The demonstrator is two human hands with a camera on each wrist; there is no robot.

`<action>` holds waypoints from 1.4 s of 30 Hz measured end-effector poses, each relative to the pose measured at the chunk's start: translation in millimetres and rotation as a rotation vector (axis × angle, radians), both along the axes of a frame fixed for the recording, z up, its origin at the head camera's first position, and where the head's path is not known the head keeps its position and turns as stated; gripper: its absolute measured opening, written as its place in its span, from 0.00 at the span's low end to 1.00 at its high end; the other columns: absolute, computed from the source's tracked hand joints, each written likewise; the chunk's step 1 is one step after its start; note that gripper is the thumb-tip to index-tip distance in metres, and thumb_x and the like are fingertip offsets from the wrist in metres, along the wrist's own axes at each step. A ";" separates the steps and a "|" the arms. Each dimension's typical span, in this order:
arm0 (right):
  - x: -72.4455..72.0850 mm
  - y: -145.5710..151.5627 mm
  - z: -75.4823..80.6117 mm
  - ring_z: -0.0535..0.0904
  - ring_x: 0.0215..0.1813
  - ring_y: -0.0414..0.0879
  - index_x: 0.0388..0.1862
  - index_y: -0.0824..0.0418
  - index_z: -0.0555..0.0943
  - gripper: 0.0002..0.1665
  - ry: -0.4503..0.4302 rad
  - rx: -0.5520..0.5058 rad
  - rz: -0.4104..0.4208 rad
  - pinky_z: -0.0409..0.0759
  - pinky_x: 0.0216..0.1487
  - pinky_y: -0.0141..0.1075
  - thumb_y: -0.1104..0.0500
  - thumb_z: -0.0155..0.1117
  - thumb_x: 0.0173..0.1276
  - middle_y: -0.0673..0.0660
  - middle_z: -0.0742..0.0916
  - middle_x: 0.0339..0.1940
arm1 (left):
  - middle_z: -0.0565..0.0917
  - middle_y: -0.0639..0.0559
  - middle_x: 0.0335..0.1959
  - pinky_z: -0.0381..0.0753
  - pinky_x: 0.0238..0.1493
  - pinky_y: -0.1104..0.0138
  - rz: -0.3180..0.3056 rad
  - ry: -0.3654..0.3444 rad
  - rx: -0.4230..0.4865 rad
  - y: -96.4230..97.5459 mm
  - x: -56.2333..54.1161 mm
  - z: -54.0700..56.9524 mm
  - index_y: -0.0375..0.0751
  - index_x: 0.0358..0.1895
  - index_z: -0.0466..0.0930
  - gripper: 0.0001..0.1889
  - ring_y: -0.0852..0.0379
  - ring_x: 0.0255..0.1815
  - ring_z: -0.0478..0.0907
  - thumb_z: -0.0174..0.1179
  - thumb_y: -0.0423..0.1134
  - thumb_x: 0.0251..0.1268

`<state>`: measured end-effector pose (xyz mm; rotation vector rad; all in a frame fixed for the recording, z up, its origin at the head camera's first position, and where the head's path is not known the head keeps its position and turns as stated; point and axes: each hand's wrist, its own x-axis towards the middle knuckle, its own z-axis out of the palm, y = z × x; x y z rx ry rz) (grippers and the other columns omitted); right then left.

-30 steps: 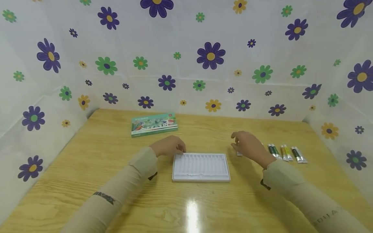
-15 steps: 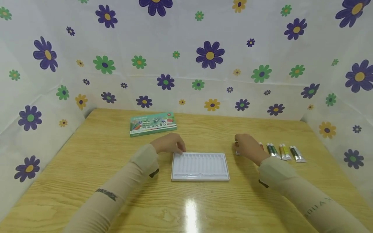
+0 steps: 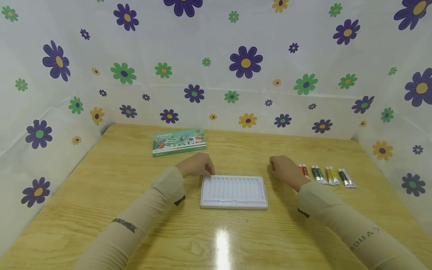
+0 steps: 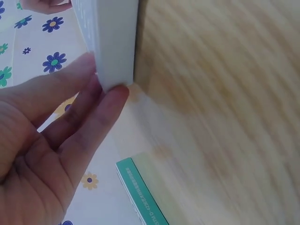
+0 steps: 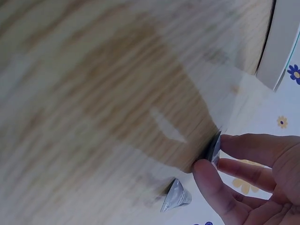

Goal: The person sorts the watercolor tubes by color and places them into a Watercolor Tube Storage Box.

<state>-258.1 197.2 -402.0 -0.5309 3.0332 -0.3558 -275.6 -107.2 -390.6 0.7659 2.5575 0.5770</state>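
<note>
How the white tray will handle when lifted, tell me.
The white tray looks empty, so probably light for its size. Its ridged form suggests some stiffness. Broad and flat, it seems unlikely to roll or tip.

There is one table (image 3: 189, 228), one white tray (image 3: 233, 192), one green box (image 3: 179, 142), one left hand (image 3: 197, 165) and one right hand (image 3: 285, 171). Eight small tubes (image 3: 320, 174) show in four pairs, with one held tube (image 5: 215, 151) besides (the right wrist view shows one loose tube (image 5: 176, 197); whether it is among the eight is unclear).
</note>
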 end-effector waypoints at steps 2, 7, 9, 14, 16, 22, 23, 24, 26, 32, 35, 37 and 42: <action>-0.1 -1.1 0.5 0.70 0.26 0.45 0.31 0.69 0.77 0.03 0.011 0.002 0.008 0.71 0.30 0.37 0.70 0.60 0.56 0.55 0.78 0.21 | 0.87 0.49 0.34 0.78 0.37 0.71 -0.004 0.007 -0.002 1.0 -0.6 0.0 0.41 0.33 0.87 0.05 0.61 0.32 0.78 0.64 0.30 0.55; -0.7 -2.4 0.3 0.73 0.28 0.47 0.36 0.72 0.79 0.08 0.032 0.008 0.015 0.77 0.35 0.42 0.70 0.60 0.57 0.58 0.81 0.24 | 0.87 0.50 0.34 0.78 0.38 0.71 -0.001 0.010 0.001 2.5 -1.6 -2.0 0.41 0.32 0.87 0.05 0.61 0.32 0.78 0.65 0.29 0.55; -0.9 -2.9 -0.1 0.74 0.28 0.47 0.38 0.72 0.79 0.09 0.028 0.012 0.009 0.78 0.36 0.42 0.70 0.60 0.58 0.58 0.82 0.25 | 0.87 0.50 0.34 0.79 0.37 0.71 0.012 0.007 0.007 3.2 -1.1 -2.5 0.41 0.32 0.87 0.04 0.61 0.32 0.78 0.65 0.29 0.54; -1.9 -3.7 -1.7 0.74 0.29 0.47 0.40 0.70 0.80 0.11 0.012 0.043 -0.017 0.78 0.35 0.42 0.68 0.61 0.59 0.59 0.84 0.28 | 0.86 0.49 0.32 0.79 0.35 0.71 0.041 0.007 0.025 6.1 1.6 -3.9 0.41 0.31 0.87 0.04 0.61 0.30 0.78 0.65 0.29 0.54; -2.6 -3.8 -2.2 0.75 0.30 0.47 0.41 0.70 0.79 0.11 0.010 0.051 -0.025 0.78 0.35 0.42 0.68 0.60 0.58 0.59 0.84 0.29 | 0.86 0.49 0.32 0.79 0.35 0.72 0.053 0.010 0.020 6.9 2.9 -4.4 0.41 0.31 0.86 0.04 0.61 0.30 0.78 0.65 0.30 0.54; -2.8 -4.6 -2.2 0.74 0.30 0.48 0.42 0.71 0.79 0.11 0.008 0.030 -0.032 0.78 0.36 0.43 0.70 0.58 0.59 0.60 0.84 0.30 | 0.86 0.50 0.32 0.79 0.37 0.70 0.088 0.028 -0.014 6.3 6.7 -4.1 0.41 0.31 0.86 0.02 0.61 0.31 0.78 0.66 0.32 0.54; -2.8 -4.6 -2.2 0.74 0.30 0.48 0.41 0.71 0.79 0.11 0.010 0.025 -0.030 0.78 0.36 0.43 0.70 0.58 0.59 0.60 0.84 0.30 | 0.86 0.50 0.31 0.79 0.37 0.70 0.085 0.036 -0.015 6.1 6.9 -3.9 0.41 0.31 0.86 0.02 0.61 0.31 0.78 0.66 0.32 0.54; -2.9 -4.7 -2.2 0.74 0.30 0.48 0.41 0.71 0.79 0.11 0.013 0.023 -0.026 0.78 0.36 0.43 0.70 0.58 0.59 0.60 0.84 0.29 | 0.86 0.50 0.31 0.79 0.38 0.70 0.084 0.041 -0.014 6.3 7.0 -3.7 0.41 0.30 0.86 0.02 0.60 0.31 0.78 0.66 0.32 0.54; -3.0 -4.6 -2.4 0.74 0.29 0.48 0.41 0.72 0.79 0.10 0.019 0.016 -0.018 0.77 0.35 0.42 0.70 0.58 0.59 0.60 0.84 0.29 | 0.86 0.50 0.31 0.79 0.38 0.70 0.083 0.050 -0.009 7.1 6.8 -3.1 0.40 0.30 0.86 0.02 0.60 0.31 0.78 0.66 0.32 0.54; -2.5 -4.1 -2.9 0.74 0.30 0.48 0.41 0.71 0.79 0.11 0.010 -0.008 -0.033 0.77 0.34 0.41 0.69 0.61 0.59 0.59 0.83 0.29 | 0.86 0.50 0.31 0.79 0.38 0.69 0.104 0.069 -0.011 15.4 6.9 -1.0 0.40 0.30 0.86 0.02 0.60 0.31 0.77 0.65 0.31 0.54; -2.1 -4.2 -3.6 0.74 0.30 0.48 0.42 0.69 0.79 0.11 0.007 -0.004 -0.052 0.77 0.33 0.41 0.67 0.61 0.60 0.59 0.84 0.30 | 0.86 0.50 0.31 0.79 0.38 0.69 0.109 0.072 -0.016 19.7 7.5 -0.9 0.40 0.30 0.86 0.02 0.60 0.32 0.77 0.65 0.31 0.55; -1.5 -4.4 -3.8 0.75 0.30 0.48 0.41 0.68 0.79 0.10 0.017 0.000 -0.062 0.77 0.33 0.41 0.66 0.61 0.61 0.59 0.84 0.30 | 0.86 0.50 0.31 0.79 0.38 0.69 0.108 0.070 -0.015 21.9 7.6 -0.7 0.39 0.30 0.86 0.02 0.59 0.33 0.78 0.65 0.31 0.55; -0.8 -4.0 -4.5 0.73 0.26 0.47 0.37 0.68 0.77 0.07 0.059 -0.010 -0.069 0.74 0.28 0.39 0.65 0.58 0.64 0.59 0.83 0.27 | 0.86 0.50 0.32 0.79 0.39 0.69 0.117 0.064 -0.002 22.2 7.9 -1.1 0.40 0.31 0.87 0.02 0.59 0.34 0.78 0.65 0.31 0.55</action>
